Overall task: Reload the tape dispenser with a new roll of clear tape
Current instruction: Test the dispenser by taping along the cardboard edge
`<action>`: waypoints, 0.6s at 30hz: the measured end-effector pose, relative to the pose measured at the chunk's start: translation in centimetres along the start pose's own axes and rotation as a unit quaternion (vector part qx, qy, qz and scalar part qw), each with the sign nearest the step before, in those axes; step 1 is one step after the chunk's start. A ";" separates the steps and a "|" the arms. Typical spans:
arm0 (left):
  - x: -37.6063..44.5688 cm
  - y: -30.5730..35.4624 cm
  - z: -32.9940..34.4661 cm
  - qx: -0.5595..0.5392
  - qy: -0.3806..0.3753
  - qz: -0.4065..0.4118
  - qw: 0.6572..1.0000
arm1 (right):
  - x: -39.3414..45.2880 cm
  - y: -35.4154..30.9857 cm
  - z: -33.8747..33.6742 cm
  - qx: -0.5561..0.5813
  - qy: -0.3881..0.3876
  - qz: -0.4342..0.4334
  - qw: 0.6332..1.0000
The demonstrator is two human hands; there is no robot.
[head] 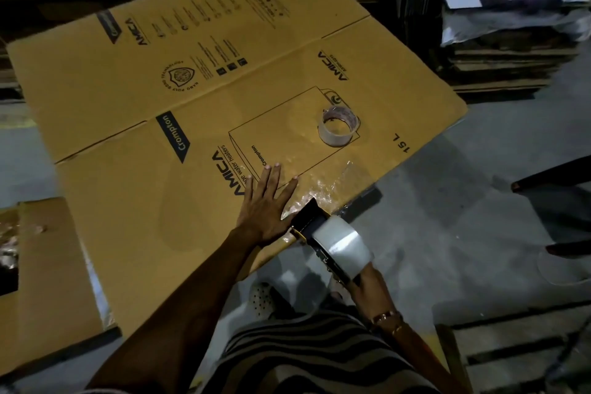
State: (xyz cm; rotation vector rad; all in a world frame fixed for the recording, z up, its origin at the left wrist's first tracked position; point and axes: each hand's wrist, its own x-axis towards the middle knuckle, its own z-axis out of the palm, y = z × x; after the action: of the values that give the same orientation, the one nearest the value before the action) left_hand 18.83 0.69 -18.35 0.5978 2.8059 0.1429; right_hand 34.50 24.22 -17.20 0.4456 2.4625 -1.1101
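A black tape dispenser point(311, 223) carrying a full roll of clear tape point(343, 246) lies with its nose on the near edge of a flattened brown carton point(128, 99). My right hand point(367, 285) grips the dispenser's handle below the roll. My left hand point(267, 201) presses flat on the carton, fingers straight, just left of the dispenser's nose. Crinkled clear tape point(323, 189) is stuck on the carton ahead of the nose. A nearly spent tape roll point(339, 127) lies loose on the carton farther out.
The carton lies on a grey floor point(447, 217). Another cardboard piece point(48, 265) is at the left. Stacks of flattened cartons point(499, 67) stand at the back right, with dark stacks behind. A wooden pallet point(511, 355) is at the lower right.
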 end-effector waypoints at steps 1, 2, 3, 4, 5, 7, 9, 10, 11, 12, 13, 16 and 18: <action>0.1 -0.3 0.1 0.014 0.002 0.006 1.000 | 0.0 0.3 0.0 -0.018 0.007 -0.014 1.000; 0.1 -0.4 0.1 0.017 0.003 0.006 1.000 | -0.2 0.3 -0.1 -0.026 0.008 -0.019 0.999; 0.1 -0.4 0.1 0.017 0.001 0.005 1.000 | -0.4 -0.2 -0.4 -0.029 0.012 -0.026 0.999; 0.1 -0.3 0.1 0.010 0.002 0.007 1.000 | -0.6 -0.5 -0.8 -0.033 0.013 -0.033 0.999; 0.1 -0.1 -0.1 0.005 0.004 0.009 1.000 | -0.7 -0.7 -0.9 -0.040 0.012 -0.044 0.998; 0.0 0.0 -0.5 0.001 -0.008 0.010 1.000 | -0.6 -0.7 -1.2 -0.049 0.005 -0.055 0.997; -0.1 0.0 -0.7 -0.007 -0.014 0.009 1.000 | -0.6 -0.6 -1.4 -0.055 0.003 -0.060 0.997; -0.1 0.0 -0.8 -0.008 -0.012 0.008 1.000 | -0.7 -0.6 -1.4 -0.061 0.006 -0.065 0.996; -0.1 -0.1 -0.7 -0.009 -0.009 0.008 1.000 | -0.9 -0.7 -1.5 -0.068 0.010 -0.069 0.995; -0.1 -0.1 -0.6 -0.009 -0.006 0.007 1.000 | -1.1 -0.3 -1.5 -0.074 0.012 -0.073 0.995; 0.0 -0.1 -0.5 -0.014 -0.004 0.005 1.000 | -1.3 0.1 -1.5 -0.076 0.009 -0.074 0.994; 0.1 0.0 -0.4 -0.027 -0.006 -0.005 1.000 | -2.0 1.3 -1.8 -0.085 0.008 -0.062 0.994; 0.2 0.2 -0.4 -0.038 -0.012 -0.014 0.999 | -2.2 1.8 -2.0 -0.093 0.007 -0.050 0.994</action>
State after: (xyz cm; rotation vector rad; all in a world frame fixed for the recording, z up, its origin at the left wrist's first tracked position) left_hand 18.65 0.89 -17.97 0.5386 2.7706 0.2357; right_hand 36.74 26.66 -16.06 0.2769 2.5951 -0.9068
